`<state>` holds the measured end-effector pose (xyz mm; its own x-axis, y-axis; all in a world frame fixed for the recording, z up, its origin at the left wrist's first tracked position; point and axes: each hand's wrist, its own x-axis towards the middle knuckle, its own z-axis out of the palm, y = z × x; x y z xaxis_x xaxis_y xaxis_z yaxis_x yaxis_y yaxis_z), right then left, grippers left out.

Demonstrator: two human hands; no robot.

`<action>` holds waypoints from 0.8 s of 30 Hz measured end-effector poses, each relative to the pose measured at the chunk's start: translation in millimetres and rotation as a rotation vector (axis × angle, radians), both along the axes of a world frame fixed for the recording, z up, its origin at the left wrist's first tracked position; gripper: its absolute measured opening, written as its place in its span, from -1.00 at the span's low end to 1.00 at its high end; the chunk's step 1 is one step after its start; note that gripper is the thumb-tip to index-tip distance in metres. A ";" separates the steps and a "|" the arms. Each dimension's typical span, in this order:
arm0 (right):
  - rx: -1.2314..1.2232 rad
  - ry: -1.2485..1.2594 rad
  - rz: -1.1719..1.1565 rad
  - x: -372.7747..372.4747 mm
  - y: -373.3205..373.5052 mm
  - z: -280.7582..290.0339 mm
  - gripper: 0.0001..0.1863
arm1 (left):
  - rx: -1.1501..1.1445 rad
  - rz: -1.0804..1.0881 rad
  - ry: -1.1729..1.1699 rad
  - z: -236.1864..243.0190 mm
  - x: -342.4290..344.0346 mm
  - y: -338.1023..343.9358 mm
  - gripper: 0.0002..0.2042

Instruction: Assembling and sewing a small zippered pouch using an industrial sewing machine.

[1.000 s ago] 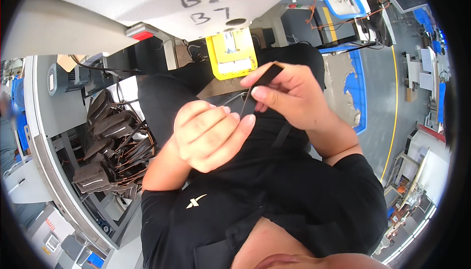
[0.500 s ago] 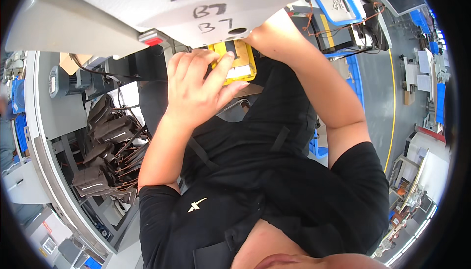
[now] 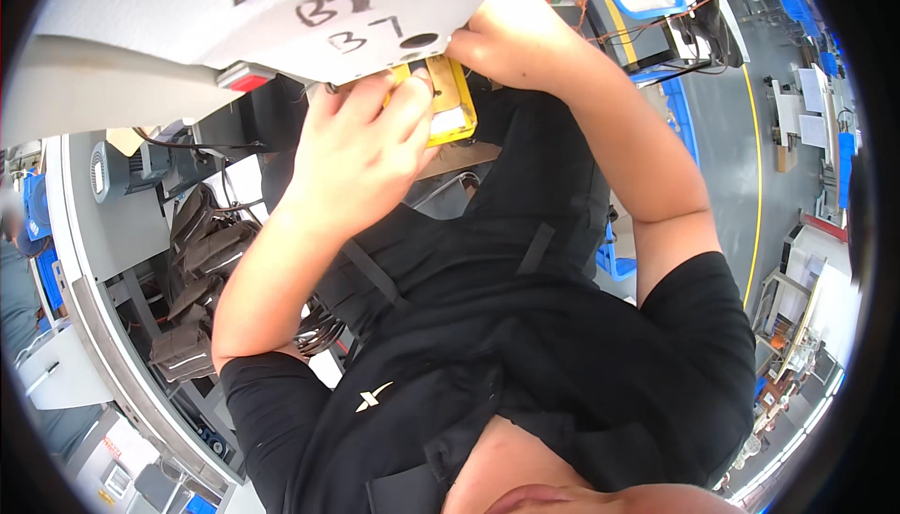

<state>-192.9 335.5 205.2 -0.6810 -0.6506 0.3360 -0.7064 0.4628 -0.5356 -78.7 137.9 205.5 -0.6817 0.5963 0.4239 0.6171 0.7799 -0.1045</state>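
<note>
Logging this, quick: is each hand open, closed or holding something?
Left hand: bent, at the yellow plate; grip cannot be told.
Right hand: partly hidden by the machine; cannot tell.

One yellow plate (image 3: 456, 94), two hands (image 3: 361, 153) (image 3: 525, 36)

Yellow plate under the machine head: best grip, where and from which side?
I'd pinch the near rim of the yellow plate, toward its right corner, coming from the wearer's side. That edge is exposed; the machine head overhangs the far end and the left hand covers the left side. Whether it lifts free, I can't tell.
</note>
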 end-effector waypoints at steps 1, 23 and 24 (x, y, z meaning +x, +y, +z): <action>0.005 0.022 -0.004 -0.9 0.2 -1.9 -0.76 | -0.042 -0.041 -0.011 1.3 -2.6 1.4 -0.37; 0.010 -0.116 0.097 -9.2 -4.8 2.0 -0.77 | 0.009 0.028 0.107 -16.4 2.2 3.1 -0.38; -0.102 0.035 -0.025 -0.9 -4.9 -6.4 -0.79 | 0.000 0.004 0.089 -18.0 0.2 2.9 -0.36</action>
<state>-193.9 330.6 198.7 -0.6833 -0.5949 0.4233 -0.7144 0.4251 -0.5557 -78.4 140.8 187.5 -0.6436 0.5938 0.4830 0.6025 0.7822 -0.1589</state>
